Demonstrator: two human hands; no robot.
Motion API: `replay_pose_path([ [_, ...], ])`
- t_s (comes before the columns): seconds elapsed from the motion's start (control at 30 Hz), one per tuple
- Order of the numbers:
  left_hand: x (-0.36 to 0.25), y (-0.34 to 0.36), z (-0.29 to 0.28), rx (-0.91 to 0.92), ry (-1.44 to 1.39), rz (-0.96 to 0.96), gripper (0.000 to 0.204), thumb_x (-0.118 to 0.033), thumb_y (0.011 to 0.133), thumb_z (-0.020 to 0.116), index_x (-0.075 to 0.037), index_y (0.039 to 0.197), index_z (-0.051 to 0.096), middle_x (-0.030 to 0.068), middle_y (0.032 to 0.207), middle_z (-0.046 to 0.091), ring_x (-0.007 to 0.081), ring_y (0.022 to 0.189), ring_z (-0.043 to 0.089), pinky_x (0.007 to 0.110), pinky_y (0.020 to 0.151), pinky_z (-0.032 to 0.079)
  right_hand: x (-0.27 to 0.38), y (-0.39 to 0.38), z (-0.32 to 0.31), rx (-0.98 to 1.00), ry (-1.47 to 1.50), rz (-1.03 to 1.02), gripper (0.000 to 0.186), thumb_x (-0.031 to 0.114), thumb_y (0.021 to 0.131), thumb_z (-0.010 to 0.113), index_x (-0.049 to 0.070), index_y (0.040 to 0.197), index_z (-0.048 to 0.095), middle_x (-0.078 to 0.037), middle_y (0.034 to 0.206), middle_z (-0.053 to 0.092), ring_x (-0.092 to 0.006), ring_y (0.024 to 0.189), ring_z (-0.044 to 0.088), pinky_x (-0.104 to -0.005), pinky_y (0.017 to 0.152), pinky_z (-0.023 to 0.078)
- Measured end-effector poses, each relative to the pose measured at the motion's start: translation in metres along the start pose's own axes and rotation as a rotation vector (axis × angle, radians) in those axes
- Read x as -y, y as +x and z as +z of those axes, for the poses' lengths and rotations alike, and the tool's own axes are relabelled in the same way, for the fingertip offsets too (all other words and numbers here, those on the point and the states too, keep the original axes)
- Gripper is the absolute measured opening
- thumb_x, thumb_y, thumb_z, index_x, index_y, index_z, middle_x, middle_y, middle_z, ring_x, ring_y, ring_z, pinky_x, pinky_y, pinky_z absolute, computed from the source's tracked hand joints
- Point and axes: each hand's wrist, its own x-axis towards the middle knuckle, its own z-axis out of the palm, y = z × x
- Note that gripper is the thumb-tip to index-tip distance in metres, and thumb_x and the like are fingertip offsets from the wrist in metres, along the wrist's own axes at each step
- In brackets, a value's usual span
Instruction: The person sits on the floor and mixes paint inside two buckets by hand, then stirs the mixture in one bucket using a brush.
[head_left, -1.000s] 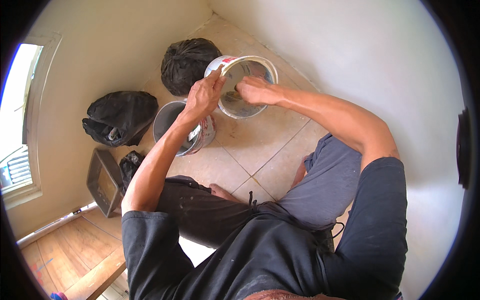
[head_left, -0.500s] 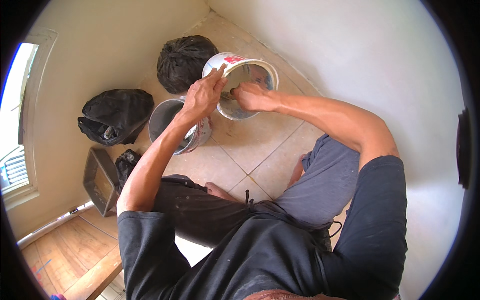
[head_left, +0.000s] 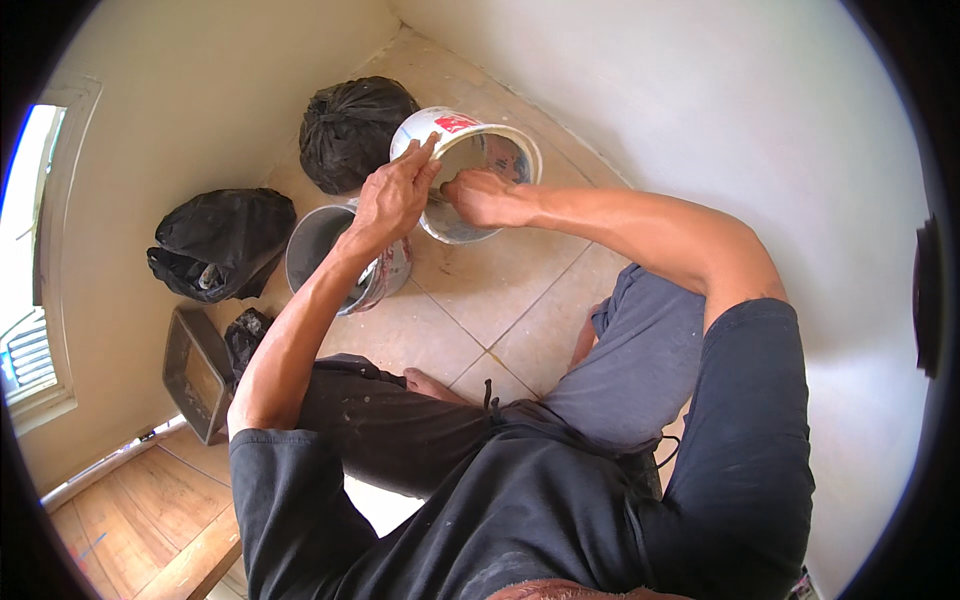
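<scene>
Pale walls [head_left: 800,120] fill the right and top of the frame and meet in a corner at the top; a tiled floor [head_left: 480,310] spreads across the middle. A seated person's black shirt [head_left: 530,490] covers the bottom centre, with dark trousers [head_left: 640,370] just above. A bright window [head_left: 30,260] stands at the left edge.

Above centre, a white bucket [head_left: 417,128] with a red patch is on the floor, tipped with its mouth toward the person. A black bag [head_left: 235,225] lies at left, and a knotted black bag [head_left: 350,130] sits just beside the white bucket. A grey bucket [head_left: 397,272] stands below that bucket, partly behind the left forearm. A grey tray [head_left: 179,360] leans on its side at lower left.

The left hand [head_left: 396,195] lies at the white bucket's rim, fingers nearly straight; how firmly it grips, I cannot tell. The right hand [head_left: 484,198] is curled inside the bucket's mouth; whether it holds anything is hidden. A small black bag [head_left: 247,335] sits beside the tray.
</scene>
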Motion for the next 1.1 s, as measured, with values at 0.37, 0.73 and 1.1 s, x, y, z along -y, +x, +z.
replay_pose_path([
  [0.37, 0.007, 0.002, 0.007, -0.050, 0.054, 0.032, 0.053, -0.038, 0.105, 0.041, -0.009, 0.150, 0.044, 0.0295, 0.145, 0.048, 0.0460, 0.129, 0.051, 0.048, 0.108, 0.042, 0.000, 0.010, -0.032, 0.053, -0.089, 0.094, 0.020, 0.011, 0.077, 0.062, -0.007, 0.081, 0.069, -0.030, 0.083, 0.068, -0.0461, 0.084, 0.069, -0.0508, 0.073, 0.057],
  [0.73, 0.012, 0.002, 0.000, -0.077, -0.130, -0.055, 0.040, -0.029, 0.103, 0.054, 0.000, 0.130, 0.051, 0.0312, 0.125, 0.060, 0.0470, 0.114, 0.060, 0.049, 0.096, 0.048, -0.007, 0.008, -0.025, -0.067, -0.060, 0.143, 0.018, 0.008, 0.076, 0.059, -0.009, 0.080, 0.064, -0.034, 0.075, 0.063, -0.0491, 0.077, 0.067, -0.0529, 0.066, 0.053],
  [1.1, 0.015, -0.004, 0.005, -0.137, 0.202, 0.073, 0.048, -0.041, 0.104, 0.049, -0.009, 0.139, 0.053, 0.0240, 0.089, 0.069, 0.0415, 0.074, 0.068, 0.050, 0.063, 0.052, 0.000, 0.019, -0.040, 0.055, -0.144, 0.155, 0.024, 0.010, 0.077, 0.057, -0.011, 0.079, 0.068, -0.036, 0.081, 0.065, -0.0475, 0.083, 0.069, -0.0528, 0.077, 0.054],
])
